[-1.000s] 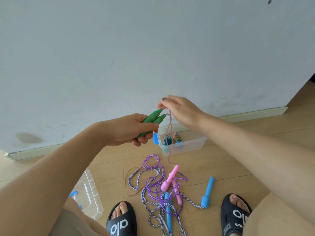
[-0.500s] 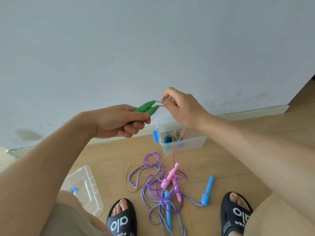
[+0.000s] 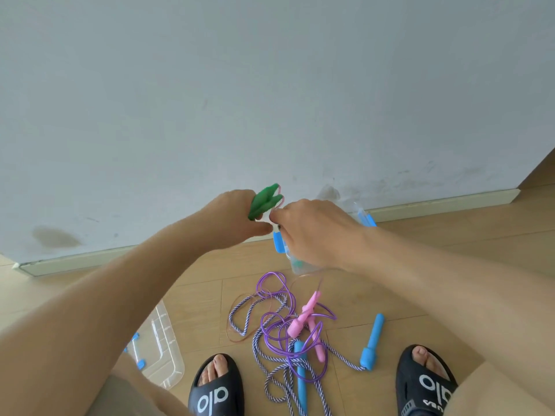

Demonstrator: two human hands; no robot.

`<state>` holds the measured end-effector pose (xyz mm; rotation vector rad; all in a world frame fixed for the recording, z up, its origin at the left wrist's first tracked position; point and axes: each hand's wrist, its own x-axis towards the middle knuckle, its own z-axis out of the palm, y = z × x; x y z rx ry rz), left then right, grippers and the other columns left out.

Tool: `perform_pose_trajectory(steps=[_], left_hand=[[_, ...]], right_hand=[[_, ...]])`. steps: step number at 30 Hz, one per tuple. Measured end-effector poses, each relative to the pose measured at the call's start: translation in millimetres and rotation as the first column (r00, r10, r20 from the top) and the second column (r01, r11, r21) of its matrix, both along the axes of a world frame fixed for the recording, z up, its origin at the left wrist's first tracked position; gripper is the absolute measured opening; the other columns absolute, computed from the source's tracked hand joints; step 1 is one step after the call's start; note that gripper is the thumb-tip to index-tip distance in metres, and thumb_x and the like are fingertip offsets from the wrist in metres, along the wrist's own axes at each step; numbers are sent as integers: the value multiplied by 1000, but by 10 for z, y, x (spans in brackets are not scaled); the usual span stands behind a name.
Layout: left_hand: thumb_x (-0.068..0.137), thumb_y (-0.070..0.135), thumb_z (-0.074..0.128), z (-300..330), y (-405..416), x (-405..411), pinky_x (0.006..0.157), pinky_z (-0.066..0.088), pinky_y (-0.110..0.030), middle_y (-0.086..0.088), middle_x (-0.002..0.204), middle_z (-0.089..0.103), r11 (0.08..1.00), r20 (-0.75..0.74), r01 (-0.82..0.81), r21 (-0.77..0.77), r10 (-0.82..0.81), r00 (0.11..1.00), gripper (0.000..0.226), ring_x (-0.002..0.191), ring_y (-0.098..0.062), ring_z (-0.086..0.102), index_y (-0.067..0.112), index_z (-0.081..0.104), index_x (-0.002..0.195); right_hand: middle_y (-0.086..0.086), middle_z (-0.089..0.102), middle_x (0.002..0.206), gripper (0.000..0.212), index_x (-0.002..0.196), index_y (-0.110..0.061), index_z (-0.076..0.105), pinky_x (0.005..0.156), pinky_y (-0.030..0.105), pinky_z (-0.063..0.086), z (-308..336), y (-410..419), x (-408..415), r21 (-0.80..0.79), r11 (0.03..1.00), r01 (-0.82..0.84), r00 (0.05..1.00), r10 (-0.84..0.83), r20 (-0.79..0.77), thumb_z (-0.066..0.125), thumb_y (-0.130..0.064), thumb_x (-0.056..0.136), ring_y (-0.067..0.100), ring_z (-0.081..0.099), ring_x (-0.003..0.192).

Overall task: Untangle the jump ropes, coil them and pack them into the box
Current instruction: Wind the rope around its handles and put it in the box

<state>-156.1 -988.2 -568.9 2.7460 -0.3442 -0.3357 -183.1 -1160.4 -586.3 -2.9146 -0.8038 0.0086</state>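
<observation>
My left hand (image 3: 232, 219) grips two green jump-rope handles (image 3: 264, 201) held together, tips pointing up toward the wall. My right hand (image 3: 312, 232) is right beside them, pinching the thin pink cord (image 3: 280, 198) that leaves the handles. A strand of that cord hangs below my right wrist to the floor. The clear plastic box (image 3: 362, 216) with blue clips stands by the wall, mostly hidden behind my right hand. On the floor lies a tangle: a purple rope (image 3: 276, 322) with pink handles (image 3: 303, 316) and a striped rope (image 3: 258, 343) with blue handles (image 3: 372, 343).
The clear box lid (image 3: 162, 346) with blue clips lies on the wooden floor at lower left. My feet in black slides (image 3: 216, 388) sit on either side of the tangle. A pale wall with a skirting board (image 3: 444, 201) is straight ahead.
The green handles have swung from pointing right to pointing up. My right hand has dropped lower and now covers most of the box, still on the pink cord.
</observation>
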Motion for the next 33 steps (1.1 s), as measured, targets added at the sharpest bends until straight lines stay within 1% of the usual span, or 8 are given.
perform_pose_trajectory(steps=[4, 9, 15, 19, 24, 29, 31, 33], left_hand=[[85, 60, 63, -105, -96, -98, 58, 40, -34, 0, 79, 54, 963, 121, 157, 217, -186, 975, 49, 71, -24, 54, 14, 45, 87], [94, 62, 46, -57, -145, -129, 47, 28, -31, 2, 69, 44, 906, 205, 225, 359, -311, 928, 46, 55, -20, 44, 17, 39, 88], [95, 64, 36, 6, -123, -136, 51, 37, -35, 1, 66, 48, 901, 177, 305, 310, -370, 912, 48, 57, -22, 49, 17, 43, 86], [93, 67, 33, 38, -131, -155, 53, 39, -36, 0, 64, 49, 903, 144, 342, 261, -386, 911, 52, 55, -19, 48, 17, 45, 85], [93, 65, 33, 104, -169, -164, 53, 38, -34, 1, 64, 49, 912, 147, 347, 216, -382, 912, 53, 57, -20, 48, 15, 49, 88], [97, 62, 32, 99, -172, -213, 58, 44, -34, 3, 65, 51, 882, 118, 384, 274, -428, 896, 48, 59, -15, 53, 22, 58, 104], [96, 65, 30, 82, -168, -247, 62, 48, -39, 1, 65, 52, 873, 98, 396, 285, -438, 894, 53, 61, -18, 54, 22, 60, 104], [91, 69, 31, 81, -183, -286, 60, 47, -38, 1, 61, 49, 884, 96, 406, 232, -436, 895, 56, 56, -16, 50, 19, 57, 90]], right_hand=[[5, 60, 85, 22, 94, -14, 63, 59, 34, 39, 76, -45, -48, -44, 998, -43, 998, 41, -56, 40, -16, 94, 29, 57, 72], [1, 55, 69, 23, 84, -12, 62, 57, 34, 41, 188, -170, -56, 85, 996, -33, 984, 48, -171, 40, -15, 92, 23, 53, 64], [-8, 70, 66, 26, 74, -19, 67, 55, 21, 46, 346, -317, -81, 312, 946, 83, 924, 45, -381, 51, -21, 94, 4, 58, 52], [-6, 71, 63, 26, 73, -17, 69, 62, 37, 59, 428, -360, -127, 353, 924, 145, 883, 40, -468, 56, -27, 93, 15, 64, 53], [-4, 68, 57, 35, 64, -16, 64, 52, 27, 54, 564, -361, -157, 302, 943, 139, 917, -8, -398, 56, -33, 94, 11, 60, 47], [6, 39, 48, 45, 54, -9, 40, 49, 34, 29, 559, -300, -121, 190, 982, -25, 1000, 24, 7, 53, -28, 92, 21, 28, 49], [3, 40, 48, 42, 57, -9, 43, 50, 33, 29, 545, -299, -89, 226, 974, -37, 995, 16, 94, 56, -30, 92, 21, 30, 50], [-2, 46, 50, 42, 59, -13, 48, 52, 30, 31, 500, -317, -26, 322, 946, 23, 997, -46, 64, 59, -36, 92, 16, 39, 51]])
